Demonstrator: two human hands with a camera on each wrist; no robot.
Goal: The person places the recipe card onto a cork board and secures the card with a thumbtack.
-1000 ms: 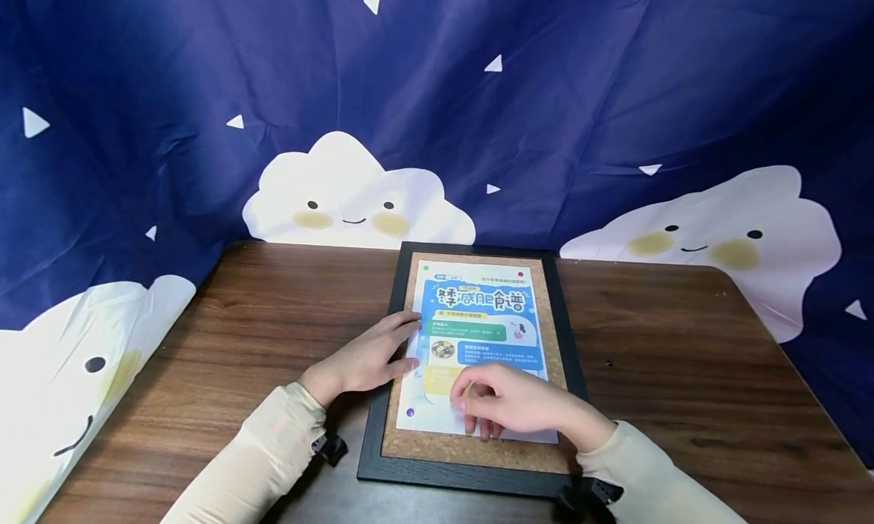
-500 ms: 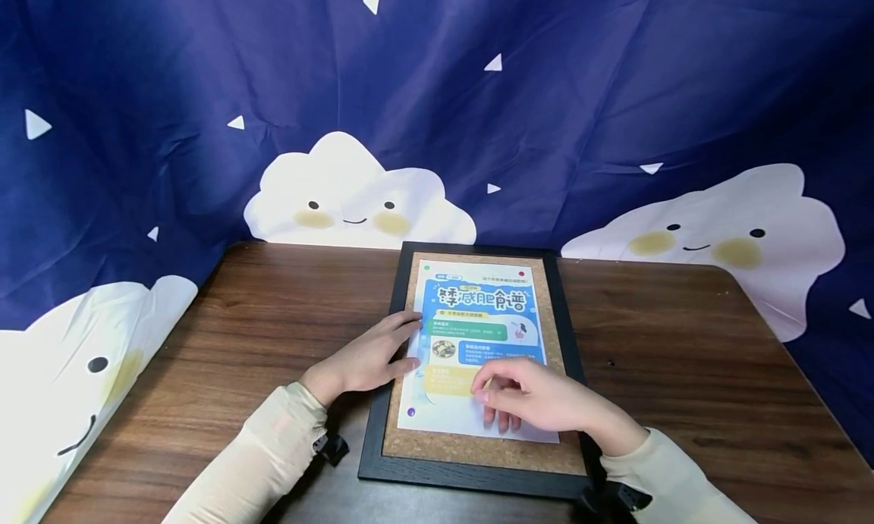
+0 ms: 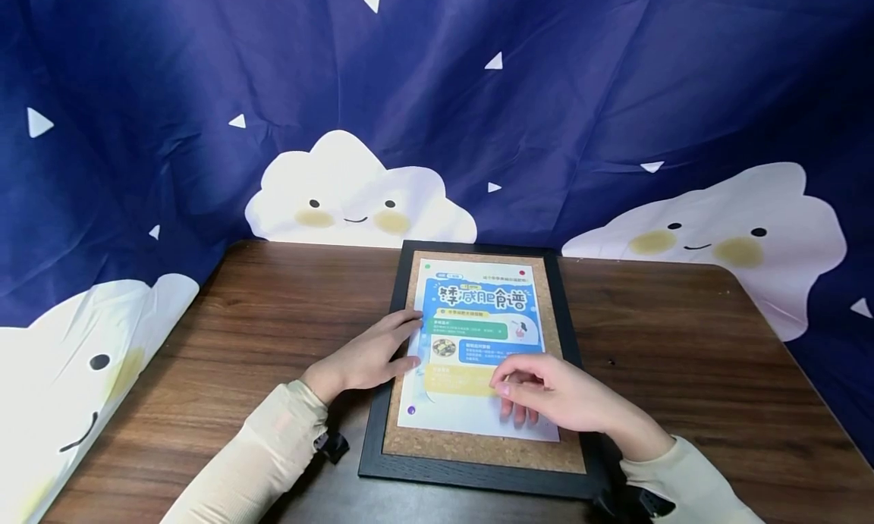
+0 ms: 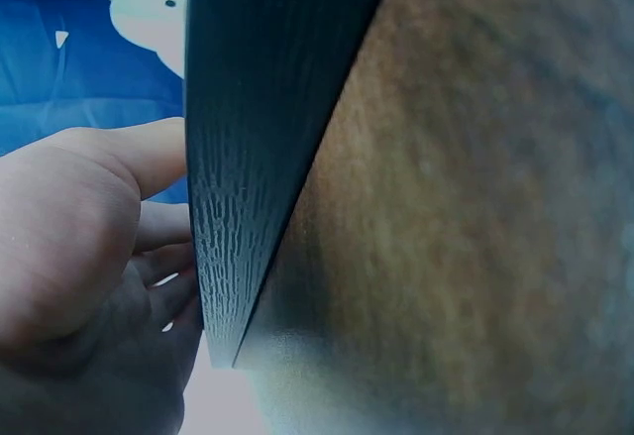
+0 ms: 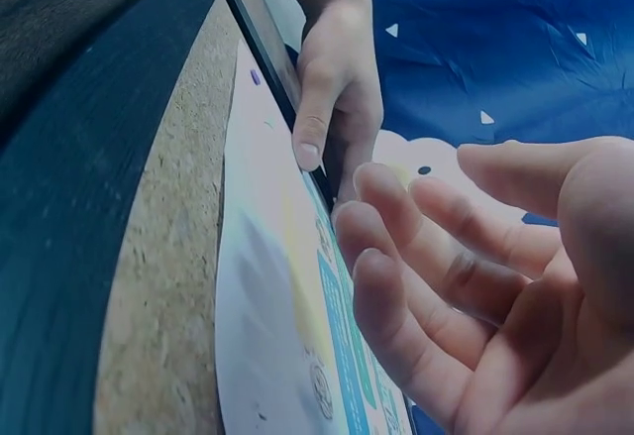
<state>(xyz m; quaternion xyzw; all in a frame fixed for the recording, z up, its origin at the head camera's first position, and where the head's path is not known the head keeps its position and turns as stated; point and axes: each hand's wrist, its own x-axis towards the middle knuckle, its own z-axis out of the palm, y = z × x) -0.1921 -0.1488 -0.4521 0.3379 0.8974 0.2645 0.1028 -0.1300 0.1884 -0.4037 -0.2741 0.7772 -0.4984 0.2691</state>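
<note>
A printed sheet (image 3: pixel 478 327) lies on a black-framed cork board (image 3: pixel 478 452) on the table. Round pins show at three of its corners: green (image 3: pixel 427 267), red (image 3: pixel 522 273) and purple (image 3: pixel 411 410). My left hand (image 3: pixel 369 357) rests across the frame's left side, fingers extended onto the sheet's edge. Over the sheet's lower right part is my right hand (image 3: pixel 553 391), its fingers loosely bent, hiding that area in the head view. The right wrist view shows its thumb apart from the fingers (image 5: pixel 436 296). A small dark patch between them is unclear.
The brown wooden table (image 3: pixel 683 372) extends on both sides of the board. Behind it hangs a blue curtain (image 3: pixel 532 107) with clouds and white triangles. A tiny dark speck (image 3: pixel 611 362) is on the table right of the frame.
My right hand has moved right across the lower part of the sheet, toward its right edge. The left hand, board and sheet have stayed put.
</note>
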